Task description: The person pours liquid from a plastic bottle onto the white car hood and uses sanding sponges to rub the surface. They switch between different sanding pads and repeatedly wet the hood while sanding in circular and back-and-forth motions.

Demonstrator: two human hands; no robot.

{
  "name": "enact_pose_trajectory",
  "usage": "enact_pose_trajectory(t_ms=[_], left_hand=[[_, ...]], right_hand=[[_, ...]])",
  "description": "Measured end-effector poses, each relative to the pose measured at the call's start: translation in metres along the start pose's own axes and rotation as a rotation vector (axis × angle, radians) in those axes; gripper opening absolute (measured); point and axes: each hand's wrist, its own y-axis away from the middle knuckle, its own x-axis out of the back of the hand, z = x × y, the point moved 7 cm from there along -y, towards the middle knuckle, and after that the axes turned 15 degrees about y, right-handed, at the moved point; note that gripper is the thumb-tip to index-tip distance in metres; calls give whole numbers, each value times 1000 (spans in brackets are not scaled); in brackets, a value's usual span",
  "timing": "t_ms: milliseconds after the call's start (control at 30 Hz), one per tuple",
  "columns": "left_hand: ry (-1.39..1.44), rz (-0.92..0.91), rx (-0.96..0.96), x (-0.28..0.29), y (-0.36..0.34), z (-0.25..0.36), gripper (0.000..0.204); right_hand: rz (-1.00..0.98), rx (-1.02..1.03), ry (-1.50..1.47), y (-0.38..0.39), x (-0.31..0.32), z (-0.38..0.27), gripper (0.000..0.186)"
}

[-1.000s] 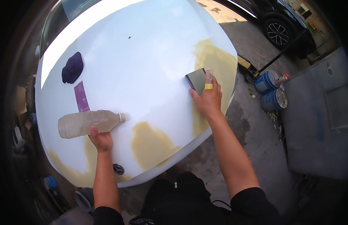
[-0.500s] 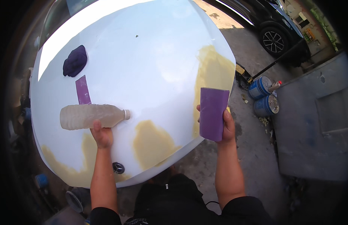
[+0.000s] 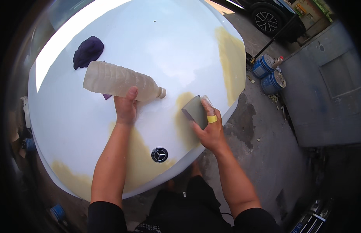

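Note:
My left hand (image 3: 126, 106) is closed round a large clear plastic bottle (image 3: 118, 79) of cloudy liquid, tilted with its capped neck to the right. In my right hand (image 3: 212, 132) is a sanding block (image 3: 196, 112), its grey back turned up, over a yellowish patch (image 3: 183, 126) of a white car hood (image 3: 157, 58). Whether the block touches the hood I cannot tell. Yellow tape wraps a finger of that hand, and a clear covering sits on the fingertip. Behind the bottle, a purple sandpaper strip (image 3: 106, 96) is mostly hidden.
A crumpled dark purple cloth (image 3: 88, 51) lies on the hood, and a round emblem (image 3: 159, 154) sits near its front edge. Further yellowish patches mark the hood. To the right are blue buckets (image 3: 273, 82), a grey panel (image 3: 324, 81) and a dark car's wheel (image 3: 266, 20).
My right hand has moved left, turning the sanding block from its purple face to its grey back. My left hand has raised the bottle to the right and tilted its neck down. The view has shifted.

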Motion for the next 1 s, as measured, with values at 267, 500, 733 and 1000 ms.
enact_pose_trajectory(t_ms=[267, 500, 733, 1000], left_hand=[[100, -5, 21, -3, 1, 2, 64], [24, -20, 42, 3, -2, 2, 65], [82, 2, 56, -4, -1, 1, 68], [57, 16, 26, -2, -2, 3, 68]], right_hand=[[136, 126, 179, 18, -36, -33, 85], [3, -369, 117, -50, -16, -5, 79], [82, -57, 149, 1, -46, -48, 89], [91, -290, 179, -61, -28, 6, 87]])
